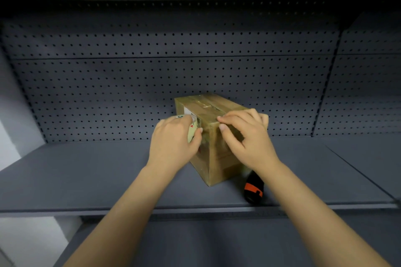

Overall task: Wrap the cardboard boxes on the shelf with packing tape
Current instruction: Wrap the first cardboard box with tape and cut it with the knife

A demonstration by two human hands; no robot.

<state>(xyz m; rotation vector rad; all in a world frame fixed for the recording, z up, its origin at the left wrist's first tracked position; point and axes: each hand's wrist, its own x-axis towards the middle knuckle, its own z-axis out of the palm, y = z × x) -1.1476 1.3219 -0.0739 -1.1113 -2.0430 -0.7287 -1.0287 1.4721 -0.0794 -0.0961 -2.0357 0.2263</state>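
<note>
a: where are we?
b: i've got the left hand (173,141) gripping the tape roll (193,131) against the cardboard box (213,149) mid-shelf (86,171), right hand (247,136) fingers pressing tape flat, holding nothing. next i'd pull round the corner, i think

Both arms outstretched — left hand (173,136) clenched, right hand (249,136) splayed

Nothing readable here tbh. The white label (188,111) on the cardboard box (217,141) is too blurry to make out, and the tape roll (193,131) in the left grip (173,143) just shows tiny red and green marks, illegible.
</note>
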